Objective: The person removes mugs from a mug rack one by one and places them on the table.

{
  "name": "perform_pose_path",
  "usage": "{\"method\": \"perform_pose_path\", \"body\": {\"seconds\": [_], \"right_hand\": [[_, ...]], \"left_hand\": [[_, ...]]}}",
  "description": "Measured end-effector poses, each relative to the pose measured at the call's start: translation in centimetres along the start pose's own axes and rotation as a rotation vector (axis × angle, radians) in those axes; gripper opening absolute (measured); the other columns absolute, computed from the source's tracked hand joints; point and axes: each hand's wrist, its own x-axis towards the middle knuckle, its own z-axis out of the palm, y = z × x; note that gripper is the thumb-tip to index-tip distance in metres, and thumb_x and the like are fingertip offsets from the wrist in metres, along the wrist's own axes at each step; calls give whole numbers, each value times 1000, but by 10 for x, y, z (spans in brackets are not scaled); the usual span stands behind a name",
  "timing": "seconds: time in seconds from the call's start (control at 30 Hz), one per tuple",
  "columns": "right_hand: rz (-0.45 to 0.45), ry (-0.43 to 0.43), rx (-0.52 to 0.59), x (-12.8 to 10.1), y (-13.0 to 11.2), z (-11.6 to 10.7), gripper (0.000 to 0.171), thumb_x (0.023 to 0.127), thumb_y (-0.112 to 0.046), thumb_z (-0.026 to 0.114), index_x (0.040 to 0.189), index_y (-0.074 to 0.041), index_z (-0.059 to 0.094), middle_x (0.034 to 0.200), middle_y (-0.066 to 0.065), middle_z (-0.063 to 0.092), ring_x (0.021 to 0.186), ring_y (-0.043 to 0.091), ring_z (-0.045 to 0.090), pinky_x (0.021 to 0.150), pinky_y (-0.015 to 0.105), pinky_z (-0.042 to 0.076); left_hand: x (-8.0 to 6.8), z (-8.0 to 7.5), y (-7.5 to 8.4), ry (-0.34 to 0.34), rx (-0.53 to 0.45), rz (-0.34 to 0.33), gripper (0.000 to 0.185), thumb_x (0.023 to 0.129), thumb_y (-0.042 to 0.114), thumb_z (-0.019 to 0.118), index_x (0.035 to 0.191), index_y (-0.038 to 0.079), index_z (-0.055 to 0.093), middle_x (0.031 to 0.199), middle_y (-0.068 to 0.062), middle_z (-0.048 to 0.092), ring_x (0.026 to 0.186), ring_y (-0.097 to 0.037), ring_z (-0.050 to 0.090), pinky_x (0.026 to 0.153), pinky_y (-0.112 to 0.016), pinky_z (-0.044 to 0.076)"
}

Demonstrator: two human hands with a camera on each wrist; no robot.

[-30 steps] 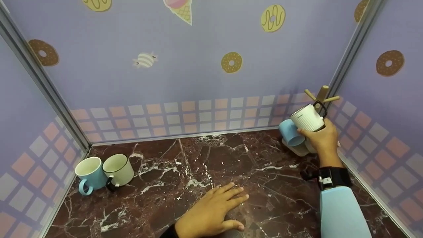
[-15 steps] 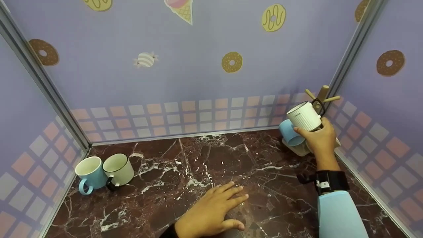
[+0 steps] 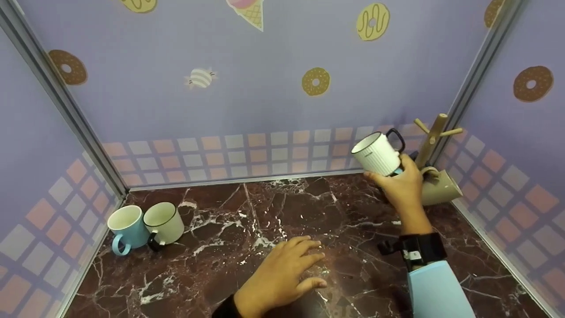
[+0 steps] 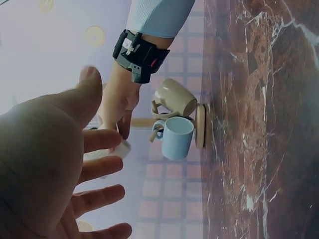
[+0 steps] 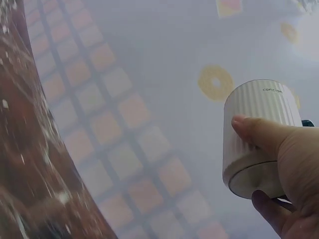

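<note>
Head view: the white mug [image 3: 377,153] was held up by the right hand [image 3: 404,182], clear of the rack [image 3: 434,138] to its right, not yet put down, with the left hand [image 3: 280,274] spread.

Held mug [image 3: 376,155] left of rack [image 3: 435,132]

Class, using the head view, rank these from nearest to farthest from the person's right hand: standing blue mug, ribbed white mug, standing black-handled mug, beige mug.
1. Ribbed white mug: gripped in the right hand.
2. Beige mug: just right of the hand.
3. Standing black-handled mug: across at the left.
4. Standing blue mug: farthest left.
</note>
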Motion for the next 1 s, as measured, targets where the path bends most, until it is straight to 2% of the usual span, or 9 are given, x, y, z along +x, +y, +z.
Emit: {"method": "perform_pose_path", "body": {"seconds": [0.13, 0.3, 0.4, 0.5, 0.67, 0.8, 0.9, 1.0], "right_hand": [[-30, -33, 72, -11, -20, 18, 90, 76, -33, 108, 147, -1, 65, 132, 24, 73, 115, 39, 70, 101, 53, 59], [-62, -51, 169, -23, -39, 34, 87, 73, -28, 110, 144, -1, 67, 127, 22, 75, 111, 35, 71, 97, 48, 61], [-61, -80, 205, -32, -47, 43, 89, 71, -30, 111, 143, -2, 67, 124, 20, 75, 108, 34, 72, 95, 46, 63], [-75, -115, 206, -41, -54, 50, 91, 70, -33, 112, 144, -3, 68, 124, 18, 76, 107, 33, 73, 93, 43, 63], [-123, -146, 215, -56, -60, 56, 94, 68, -30, 113, 147, -4, 69, 124, 17, 79, 107, 30, 75, 91, 36, 63], [-128, -185, 232, -65, -66, 62, 96, 66, -33, 114, 146, -6, 69, 124, 16, 79, 108, 30, 75, 92, 39, 65], [-111, -232, 259, -74, -72, 69, 97, 65, -33, 114, 146, -7, 67, 126, 15, 77, 110, 32, 74, 95, 46, 67], [-102, -289, 286, -86, -79, 78, 99, 64, -32, 114, 148, -8, 66, 129, 13, 75, 113, 31, 73, 96, 48, 69]], "left_hand": [[2, -3, -3, 144, 29, -58, 58, 112, 66, 54, 142, 23, 77, 156, 3, 71, 146, -21, 64, 123, -49, 56], [3, -8, -9, 352, -26, -162, 37, 111, 49, 69, 126, 18, 83, 134, 4, 79, 125, -17, 72, 107, -43, 63], [2, -11, -14, 416, -76, -219, 33, 109, 43, 74, 124, 16, 83, 127, 2, 80, 118, -18, 74, 103, -44, 65], [2, -15, -18, 421, -175, -277, 39, 108, 42, 74, 133, 12, 79, 129, -3, 81, 120, -21, 75, 106, -48, 65], [4, -18, -21, 379, -426, -338, 55, 109, 45, 74, 148, 7, 69, 135, -11, 78, 128, -30, 74, 115, -58, 61], [3, -21, -24, 363, -570, -395, 65, 109, 49, 72, 158, 7, 60, 141, -10, 75, 137, -35, 70, 121, -65, 55], [1, -24, -27, 343, -690, -446, 73, 110, 51, 71, 166, 9, 52, 149, -11, 72, 128, -34, 72, 115, -60, 60], [-1, -29, -31, 334, -811, -497, 79, 110, 51, 71, 173, 12, 43, 158, -14, 66, 116, -29, 73, 105, -49, 65]]}}
